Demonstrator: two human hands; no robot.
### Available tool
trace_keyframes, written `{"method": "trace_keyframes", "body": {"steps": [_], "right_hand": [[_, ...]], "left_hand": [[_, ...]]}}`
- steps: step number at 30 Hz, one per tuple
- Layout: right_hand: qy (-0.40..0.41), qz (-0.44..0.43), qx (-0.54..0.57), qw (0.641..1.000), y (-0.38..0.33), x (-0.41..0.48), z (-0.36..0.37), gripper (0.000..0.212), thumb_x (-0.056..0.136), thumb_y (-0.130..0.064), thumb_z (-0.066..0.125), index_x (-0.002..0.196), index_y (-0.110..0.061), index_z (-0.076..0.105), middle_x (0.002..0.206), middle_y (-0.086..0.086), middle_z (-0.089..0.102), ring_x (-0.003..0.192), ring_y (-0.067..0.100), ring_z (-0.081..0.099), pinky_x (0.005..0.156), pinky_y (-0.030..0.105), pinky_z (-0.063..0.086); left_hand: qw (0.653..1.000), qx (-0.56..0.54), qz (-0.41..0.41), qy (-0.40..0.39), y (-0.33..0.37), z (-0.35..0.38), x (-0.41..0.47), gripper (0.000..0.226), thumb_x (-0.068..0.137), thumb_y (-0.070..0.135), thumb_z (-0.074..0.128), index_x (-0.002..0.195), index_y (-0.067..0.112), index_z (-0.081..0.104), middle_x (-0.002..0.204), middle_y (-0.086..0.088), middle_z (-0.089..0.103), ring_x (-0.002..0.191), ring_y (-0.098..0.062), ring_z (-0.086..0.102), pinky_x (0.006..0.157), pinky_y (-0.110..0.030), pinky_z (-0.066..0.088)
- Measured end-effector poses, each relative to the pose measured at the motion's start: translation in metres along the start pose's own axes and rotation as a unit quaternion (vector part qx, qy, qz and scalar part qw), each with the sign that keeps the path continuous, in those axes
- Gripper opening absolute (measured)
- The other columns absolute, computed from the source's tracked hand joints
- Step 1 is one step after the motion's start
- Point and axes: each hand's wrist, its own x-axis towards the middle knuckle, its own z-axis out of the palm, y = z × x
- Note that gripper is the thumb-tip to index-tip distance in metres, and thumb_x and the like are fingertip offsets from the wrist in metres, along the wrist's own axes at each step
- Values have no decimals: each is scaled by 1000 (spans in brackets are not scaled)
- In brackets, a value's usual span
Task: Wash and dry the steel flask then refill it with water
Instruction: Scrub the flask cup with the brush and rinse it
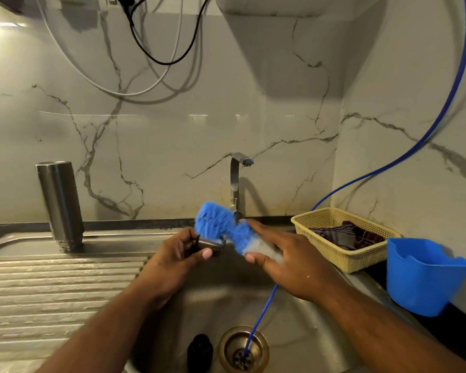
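The steel flask (60,204) stands upside down on the steel drainboard (51,286) at the left, apart from both hands. Over the sink bowl, my left hand (176,255) pinches a small steel cap (212,246), probably the flask's lid. My right hand (283,255) holds a blue and white brush (221,226) between thumb and fingers, its blue bristles resting on the cap. The brush is motion-blurred. A small black part (199,352) lies in the sink beside the drain.
The tap (237,181) rises behind the hands with no water visible. A thin blue hose (261,316) runs down the right wall into the drain (243,348). A yellow basket (342,238) with dark cloth and a blue tub (423,275) sit at the right.
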Motion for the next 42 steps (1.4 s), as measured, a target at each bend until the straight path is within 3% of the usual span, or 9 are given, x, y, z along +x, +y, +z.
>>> {"method": "trace_keyframes", "body": {"steps": [12, 16, 20, 23, 29, 32, 35, 38, 42], "right_hand": [[16, 59, 7, 998, 9, 5, 4, 69, 94, -60, 60, 154, -52, 27, 134, -9, 65, 114, 12, 62, 98, 36, 53], [16, -4, 28, 999, 6, 2, 4, 70, 91, -68, 55, 149, -64, 17, 131, -15, 64, 111, 4, 61, 94, 36, 55], [13, -27, 25, 999, -1, 2, 10, 64, 86, -78, 46, 141, -76, 14, 131, -15, 63, 113, 7, 61, 94, 42, 55], [62, 11, 61, 996, 0, 6, 13, 67, 92, -66, 56, 149, -63, 21, 122, -12, 69, 104, 5, 64, 89, 39, 58], [53, -22, 41, 998, -7, 5, 10, 62, 93, -62, 58, 140, -72, 18, 128, -14, 65, 107, 3, 62, 90, 33, 56], [51, -19, 51, 997, -7, 4, 5, 63, 94, -59, 59, 143, -65, 22, 116, -18, 65, 98, -1, 60, 85, 27, 53], [29, -31, 10, 999, -10, 1, 7, 63, 91, -70, 52, 145, -69, 20, 129, -16, 65, 108, 4, 60, 90, 33, 55], [50, 33, 17, 998, -1, 4, 8, 67, 93, -64, 57, 151, -61, 23, 133, -15, 65, 113, 6, 61, 96, 35, 54], [43, 17, 21, 999, -1, 0, 4, 67, 92, -64, 58, 150, -61, 24, 130, -18, 66, 110, 2, 62, 93, 32, 55]], "left_hand": [[999, 35, -7, -3, 2, -3, -2, 31, 94, 9, 64, 125, 14, 62, 116, -5, 75, 111, -19, 70, 92, -31, 55], [987, -137, -79, 37, 0, -2, 3, 37, 90, 21, 62, 121, 1, 63, 115, -22, 72, 113, -36, 67, 95, -42, 53], [942, -301, -110, 95, 9, -2, 5, 27, 100, 14, 49, 115, -2, 64, 119, -24, 70, 108, -30, 68, 99, -46, 51], [928, -339, -121, 95, 13, -1, 5, 37, 98, 21, 51, 124, -4, 59, 123, -24, 69, 113, -32, 68, 90, -44, 59], [893, -408, -139, 128, 16, 1, 8, 31, 108, 20, 38, 123, 1, 57, 122, -26, 69, 112, -35, 68, 87, -49, 61], [910, -371, -143, 120, 19, 3, 3, 31, 108, 18, 37, 124, 2, 57, 122, -26, 69, 114, -36, 68, 90, -50, 59], [952, -260, -129, 102, 19, 5, -2, 31, 108, 19, 37, 122, 7, 62, 118, -20, 71, 113, -31, 66, 101, -54, 50], [980, -158, -83, 89, 17, 4, -2, 29, 108, 23, 39, 118, 9, 63, 114, -17, 72, 108, -29, 65, 109, -53, 46], [997, -36, -24, 70, 16, 2, -2, 28, 107, 25, 41, 120, 14, 64, 108, -6, 74, 104, -23, 66, 90, -33, 52]]}}
